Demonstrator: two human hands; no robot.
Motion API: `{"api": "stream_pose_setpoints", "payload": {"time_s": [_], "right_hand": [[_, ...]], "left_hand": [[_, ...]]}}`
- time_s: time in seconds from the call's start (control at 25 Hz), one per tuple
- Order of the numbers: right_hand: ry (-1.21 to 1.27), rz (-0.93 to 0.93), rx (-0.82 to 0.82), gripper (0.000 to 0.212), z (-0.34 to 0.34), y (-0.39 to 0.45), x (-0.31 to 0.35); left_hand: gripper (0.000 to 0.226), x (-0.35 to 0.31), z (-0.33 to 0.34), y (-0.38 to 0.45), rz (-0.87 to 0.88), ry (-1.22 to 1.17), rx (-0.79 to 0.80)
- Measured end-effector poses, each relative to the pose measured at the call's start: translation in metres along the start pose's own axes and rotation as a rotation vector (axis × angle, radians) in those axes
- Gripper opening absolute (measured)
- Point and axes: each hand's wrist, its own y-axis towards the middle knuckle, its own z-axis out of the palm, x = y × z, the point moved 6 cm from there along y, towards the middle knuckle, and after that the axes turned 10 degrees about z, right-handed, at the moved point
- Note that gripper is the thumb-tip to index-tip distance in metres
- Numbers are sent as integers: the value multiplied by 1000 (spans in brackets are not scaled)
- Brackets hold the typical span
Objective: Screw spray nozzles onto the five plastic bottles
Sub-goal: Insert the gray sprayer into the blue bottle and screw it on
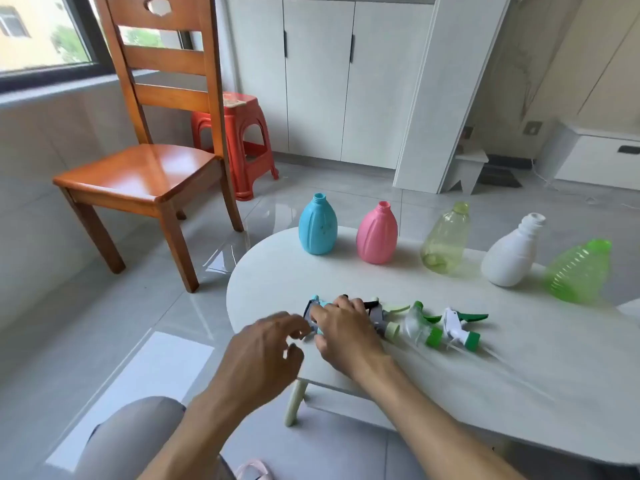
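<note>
The left hand point(266, 344) hovers at the surface point(277, 271) edge, fingers loosely curled, holding nothing. Just right of it, the right hand point(341, 327) grips the teal nozzle point(313, 306); three more nozzles lie rightward. Five uncapped bottles point(318, 225) stand along the far edge, bare surface between the rows.

Wooden chair point(149, 140), red stool point(239, 133), white cabinets point(318, 74), window point(38, 32), grey tiled floor point(52, 306).

five uncapped bottles point(376, 233) upright, nozzles point(460, 329) lying
</note>
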Motion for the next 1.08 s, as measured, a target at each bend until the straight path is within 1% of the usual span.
{"api": "stream_pose_setpoints", "payload": {"time_s": [0.04, 0.12, 0.16, 0.2, 0.24, 0.28, 0.32, 0.36, 0.44, 0.52, 0.56, 0.64, 0.76, 0.84, 0.92, 1.0, 1.08], "right_hand": [[80, 41, 37, 22, 0, 2, -4], [416, 187, 81, 27, -10, 9, -21], [677, 305, 99, 29, -19, 12, -33], [969, 400, 121, 30, -27, 16, -45], [1239, 464, 115, 32, -36, 17, -58], [1444, 496, 82, 33, -47, 19, -72], [1580, 513, 57, 33, -57, 17, -87], [1678, 527, 34, 34, -64, 13, -102], [1803, 544, -8, 38, -74, 4, -133], [1868, 565, -36, 45, -74, -12, -159], [1896, 565, -29, 48, -72, -20, -168], [1946, 565, -3, 53, -64, -32, -179], [1947, 578, -33, 56, -58, -35, -186], [1905, 564, -53, 55, -58, -34, -189], [1908, 536, -65, 55, -60, -30, -191], [1927, 530, -107, 57, -61, -31, -195], [1966, 511, -148, 60, -66, -34, -199]], "left_hand": [[26, 10, -8, 4, -78, -102, -128], [20, 27, -26, 19, -222, -358, -408], [21, 36, -36, 32, -285, -496, -532], [23, 47, -38, 49, -325, -617, -605], [23, 55, -39, 67, -363, -687, -648], [23, 66, -35, 88, -387, -702, -672], [26, 75, -29, 106, -421, -681, -664], [34, 83, -18, 121, -449, -630, -636], [60, 100, 14, 147, -482, -499, -521], [91, 111, 46, 166, -502, -409, -409], [103, 116, 58, 175, -500, -399, -385], [115, 125, 72, 190, -463, -419, -394], [115, 141, 83, 207, -469, -523, -439], [102, 146, 91, 213, -469, -584, -430], [93, 149, 93, 212, -486, -494, -409], [92, 145, 89, 212, -494, -355, -376], [93, 137, 83, 209, -488, -274, -340]]}}
